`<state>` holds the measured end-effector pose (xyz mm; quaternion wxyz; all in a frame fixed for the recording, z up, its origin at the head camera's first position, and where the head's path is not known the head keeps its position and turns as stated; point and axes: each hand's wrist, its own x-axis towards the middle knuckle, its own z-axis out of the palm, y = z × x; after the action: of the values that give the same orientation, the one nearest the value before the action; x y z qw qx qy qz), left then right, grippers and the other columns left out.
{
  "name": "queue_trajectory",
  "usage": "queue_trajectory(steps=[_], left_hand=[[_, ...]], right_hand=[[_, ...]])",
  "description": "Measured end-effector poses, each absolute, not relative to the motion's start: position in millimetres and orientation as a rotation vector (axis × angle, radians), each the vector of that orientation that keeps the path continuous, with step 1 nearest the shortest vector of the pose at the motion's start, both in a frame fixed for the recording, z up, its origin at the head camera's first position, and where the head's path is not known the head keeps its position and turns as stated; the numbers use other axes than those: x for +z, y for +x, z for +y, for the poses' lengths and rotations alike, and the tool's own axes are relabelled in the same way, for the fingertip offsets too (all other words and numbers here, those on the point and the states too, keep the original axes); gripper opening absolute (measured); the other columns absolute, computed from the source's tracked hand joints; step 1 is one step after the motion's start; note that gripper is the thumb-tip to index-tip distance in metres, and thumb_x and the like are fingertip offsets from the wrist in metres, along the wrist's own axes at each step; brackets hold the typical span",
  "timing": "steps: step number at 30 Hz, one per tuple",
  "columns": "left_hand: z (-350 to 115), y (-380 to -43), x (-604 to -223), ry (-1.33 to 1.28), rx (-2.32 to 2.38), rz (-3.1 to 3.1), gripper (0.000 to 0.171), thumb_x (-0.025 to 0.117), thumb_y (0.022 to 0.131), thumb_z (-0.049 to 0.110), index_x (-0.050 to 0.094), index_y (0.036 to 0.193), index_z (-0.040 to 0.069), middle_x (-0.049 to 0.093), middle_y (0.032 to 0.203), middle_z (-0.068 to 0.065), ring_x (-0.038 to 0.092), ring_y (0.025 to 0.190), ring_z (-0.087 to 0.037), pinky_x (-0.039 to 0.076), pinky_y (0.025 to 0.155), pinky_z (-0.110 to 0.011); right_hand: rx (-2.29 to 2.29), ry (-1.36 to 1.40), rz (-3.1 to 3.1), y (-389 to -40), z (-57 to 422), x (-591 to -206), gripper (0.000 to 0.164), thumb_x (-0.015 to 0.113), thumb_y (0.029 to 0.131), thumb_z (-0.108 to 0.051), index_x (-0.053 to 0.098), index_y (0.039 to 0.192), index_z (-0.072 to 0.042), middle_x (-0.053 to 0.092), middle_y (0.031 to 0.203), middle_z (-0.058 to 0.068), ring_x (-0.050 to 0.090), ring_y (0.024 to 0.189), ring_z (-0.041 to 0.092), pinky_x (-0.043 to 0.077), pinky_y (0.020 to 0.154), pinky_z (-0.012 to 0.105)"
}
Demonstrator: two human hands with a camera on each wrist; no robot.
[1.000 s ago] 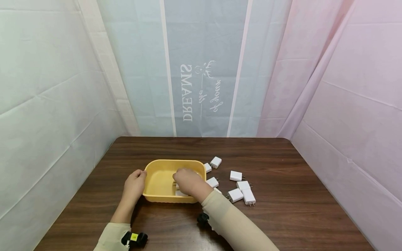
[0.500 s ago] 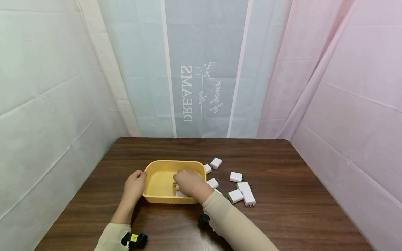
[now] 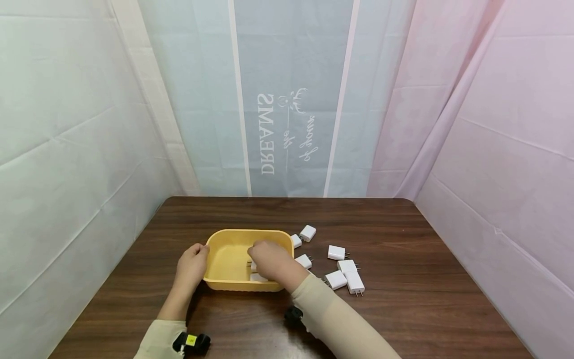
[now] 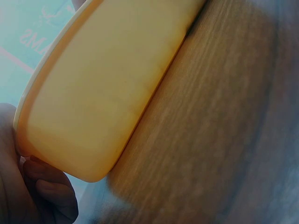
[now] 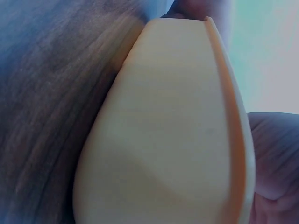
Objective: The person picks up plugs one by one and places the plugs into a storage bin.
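Note:
My left hand (image 3: 192,264) grips the left end of a yellow plastic tray (image 3: 226,284), thumb at the rim and fingers curled below it in the left wrist view. Inside the tray's right half, my right hand (image 3: 270,260) reaches down with curled fingers around a white charger plug (image 3: 253,267), its prongs pointing left. The hand covers most of that plug. Another white charger (image 3: 257,277) lies beside it, against the tray's front wall. In the right wrist view the tray's outer wall (image 5: 163,116) hides the fingertips.
Several more white charger plugs lie on the dark wood table right of the tray, among them one at the back (image 3: 308,233), one beside the tray (image 3: 303,262), and a touching pair (image 3: 355,282). Cloth curtains (image 3: 287,60) close off the back and sides.
The right forearm has shifted very slightly to the right. Both hands, the tray and the chargers otherwise stay where they were.

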<state>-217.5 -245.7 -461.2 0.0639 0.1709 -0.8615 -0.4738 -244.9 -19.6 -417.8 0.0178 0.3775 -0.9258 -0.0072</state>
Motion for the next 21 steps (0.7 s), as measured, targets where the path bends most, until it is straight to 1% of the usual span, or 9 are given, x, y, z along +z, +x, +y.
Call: queue_trajectory(steps=[6, 13, 21], left_hand=[[-245.5, -216.5, -460.8, 0.512, -1.428, -2.609, 0.045, 0.038, 0.101, 0.043, 0.061, 0.096, 0.004, 0.053, 0.074, -0.008, 0.051, 0.066, -0.020, 0.042, 0.058, -0.031], [-245.0, -215.9, -460.7, 0.508, -1.432, -2.610, 0.045, 0.038, 0.102, 0.042, 0.061, 0.097, 0.004, 0.053, 0.075, -0.009, 0.052, 0.066, -0.020, 0.042, 0.058, -0.031], [-244.7, -216.4, -461.3, 0.503, -1.433, -2.606, 0.045, 0.038, 0.102, 0.042, 0.061, 0.098, 0.003, 0.054, 0.076, -0.009, 0.052, 0.066, -0.020, 0.043, 0.058, -0.031]], right_hand=[[-0.012, 1.186, -2.858, -242.7, -14.9, -411.9, 0.007, 0.068, 0.088, -0.013, 0.067, 0.094, -0.016, 0.056, 0.082, -0.003, 0.050, 0.069, 0.008, 0.042, 0.060, 0.022], [0.003, 1.192, -2.849, -238.4, -7.2, -404.7, 0.016, 0.065, 0.087, -0.008, 0.068, 0.101, -0.015, 0.059, 0.087, -0.003, 0.055, 0.075, 0.008, 0.044, 0.061, 0.020], [0.000, 1.181, -2.806, -236.7, 1.2, -396.8, 0.020, 0.069, 0.083, -0.011, 0.067, 0.102, -0.015, 0.059, 0.088, -0.004, 0.054, 0.074, 0.009, 0.045, 0.063, 0.023]])
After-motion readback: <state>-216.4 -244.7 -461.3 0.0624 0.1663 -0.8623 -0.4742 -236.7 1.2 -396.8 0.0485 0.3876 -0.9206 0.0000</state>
